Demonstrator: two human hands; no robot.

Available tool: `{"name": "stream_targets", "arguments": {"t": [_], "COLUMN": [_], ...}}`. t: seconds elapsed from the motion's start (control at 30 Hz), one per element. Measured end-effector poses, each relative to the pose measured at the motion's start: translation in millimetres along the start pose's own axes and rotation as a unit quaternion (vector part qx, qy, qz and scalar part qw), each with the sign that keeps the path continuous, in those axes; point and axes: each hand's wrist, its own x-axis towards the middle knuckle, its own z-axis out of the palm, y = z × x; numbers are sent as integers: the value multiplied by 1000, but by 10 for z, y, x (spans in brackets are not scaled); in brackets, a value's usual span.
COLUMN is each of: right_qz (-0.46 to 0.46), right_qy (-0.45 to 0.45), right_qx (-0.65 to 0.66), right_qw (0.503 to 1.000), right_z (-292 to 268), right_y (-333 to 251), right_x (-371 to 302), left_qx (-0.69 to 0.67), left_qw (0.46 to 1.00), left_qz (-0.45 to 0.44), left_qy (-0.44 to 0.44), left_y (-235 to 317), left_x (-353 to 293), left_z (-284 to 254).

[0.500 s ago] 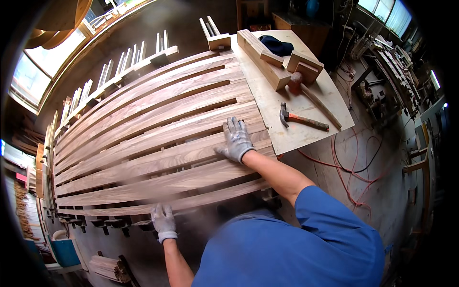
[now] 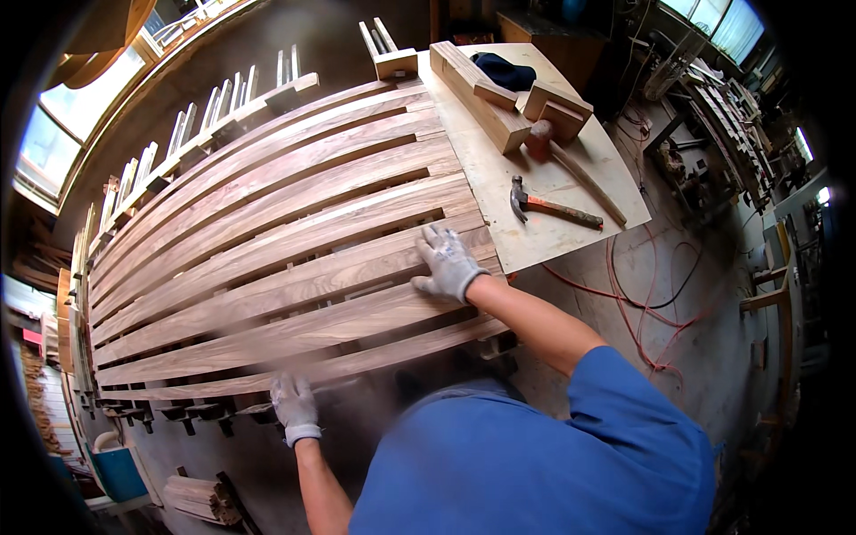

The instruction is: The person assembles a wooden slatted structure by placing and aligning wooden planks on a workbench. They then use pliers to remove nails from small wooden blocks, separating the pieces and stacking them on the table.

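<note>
A wide panel of brown wooden slats, with long gaps between the boards, lies in front of me. My right hand, in a grey-white work glove, rests flat on the boards close to the panel's right end, fingers stretched and a little apart. At the near edge, my left hand wears a similar glove. Its fingers reach up against the frontmost slat and look extended, with nothing visibly held. Dark clamp-like supports show under that edge.
A pale board at the right carries a claw hammer, a mallet, wooden blocks and a dark cap. Upright wooden sticks line the far side. Red hoses cross the floor. Stacked wood lies lower left.
My right hand has shifted slightly toward me and to the right across the slats. My left hand keeps its place at the near edge. The whole view has shifted a little.
</note>
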Motion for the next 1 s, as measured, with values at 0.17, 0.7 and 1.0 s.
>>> {"name": "stream_targets", "arguments": {"t": [0.17,0.7,1.0], "right_qz": [42,114,106], "right_qy": [64,6,22], "right_qx": [-11,10,7], "right_qw": [997,993,994], "right_z": [66,-49,-80], "right_y": [449,711,695], "right_x": [-633,-926,-1178], "left_qx": [0,8,4], "left_qw": [1000,1000,1000], "left_qz": [7,20,20], "left_qy": [10,7,5], "left_y": [-9,-82,-83], "left_x": [-8,24,32], "left_z": [16,49,44]}}
